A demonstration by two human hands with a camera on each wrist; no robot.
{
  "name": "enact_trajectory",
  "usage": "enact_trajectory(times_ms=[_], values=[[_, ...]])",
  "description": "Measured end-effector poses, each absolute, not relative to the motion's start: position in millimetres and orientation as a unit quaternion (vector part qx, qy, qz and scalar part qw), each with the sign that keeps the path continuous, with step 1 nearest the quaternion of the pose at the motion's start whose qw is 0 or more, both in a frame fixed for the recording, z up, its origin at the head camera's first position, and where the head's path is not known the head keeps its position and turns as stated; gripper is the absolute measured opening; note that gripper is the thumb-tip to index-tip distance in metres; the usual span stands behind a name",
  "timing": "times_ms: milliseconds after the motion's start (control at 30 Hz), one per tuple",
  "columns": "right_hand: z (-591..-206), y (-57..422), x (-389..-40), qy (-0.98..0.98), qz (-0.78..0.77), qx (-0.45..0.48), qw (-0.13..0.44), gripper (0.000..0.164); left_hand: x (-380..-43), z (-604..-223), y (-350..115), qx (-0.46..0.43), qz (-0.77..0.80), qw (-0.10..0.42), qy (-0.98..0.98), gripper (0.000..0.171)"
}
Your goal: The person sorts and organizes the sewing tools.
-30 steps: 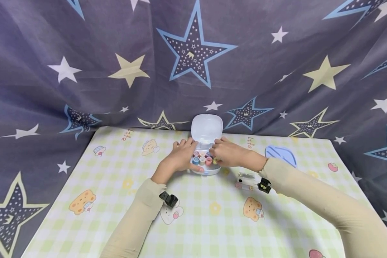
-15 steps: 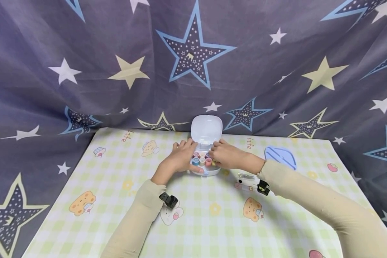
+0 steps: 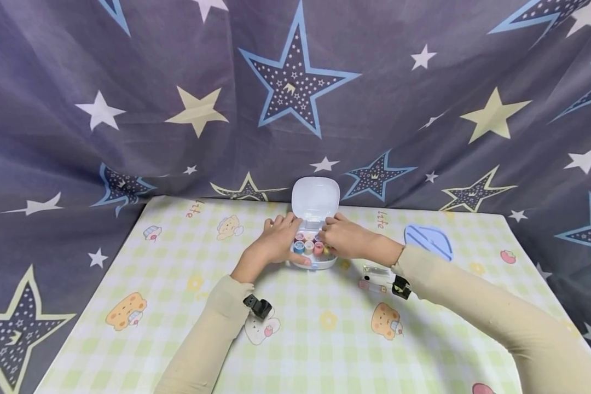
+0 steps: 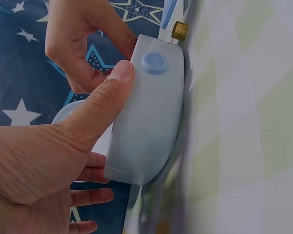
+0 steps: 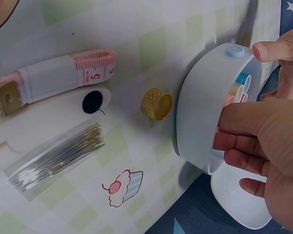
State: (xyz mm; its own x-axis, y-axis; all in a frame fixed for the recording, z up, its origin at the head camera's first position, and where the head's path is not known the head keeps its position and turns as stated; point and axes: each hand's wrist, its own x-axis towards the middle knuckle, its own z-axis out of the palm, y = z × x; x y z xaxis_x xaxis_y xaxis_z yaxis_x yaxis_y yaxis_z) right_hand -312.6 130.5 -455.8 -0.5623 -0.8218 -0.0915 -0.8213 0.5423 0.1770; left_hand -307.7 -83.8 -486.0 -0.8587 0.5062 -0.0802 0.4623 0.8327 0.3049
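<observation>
A white sewing box (image 3: 315, 266) stands at the back middle of the table, its lid (image 3: 316, 198) raised. Inside are several spools of thread, among them a blue spool (image 3: 299, 247) and a pink spool (image 3: 319, 248). My left hand (image 3: 274, 241) grips the box's left side, thumb over the front rim beside the blue button (image 4: 154, 63). My right hand (image 3: 347, 237) reaches in at the right end, over a yellow spool (image 3: 327, 249). Its fingertips (image 5: 228, 141) dip behind the box wall, so I cannot tell whether they pinch a spool.
A gold thimble (image 5: 157, 104) sits by the box's right end. Nearby lie a pink tape measure (image 5: 53, 75), a white piece with a black dot (image 5: 49, 117) and a packet of needles (image 5: 58, 158). A blue tray (image 3: 428, 241) lies further right; a star-patterned curtain hangs behind.
My right hand has shifted slightly left and down over the spools, covering more of the yellow one. My left hand keeps its place on the box.
</observation>
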Motion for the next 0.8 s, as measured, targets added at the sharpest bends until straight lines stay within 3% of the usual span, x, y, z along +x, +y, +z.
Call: enact_trajectory(times_ms=[800], values=[[-451.2, 127.7, -308.1, -0.879, -0.103, 0.465, 0.009, 0.015, -303.6, -487.2, -85.7, 0.251, 0.131, 0.059, 0.957, 0.109]])
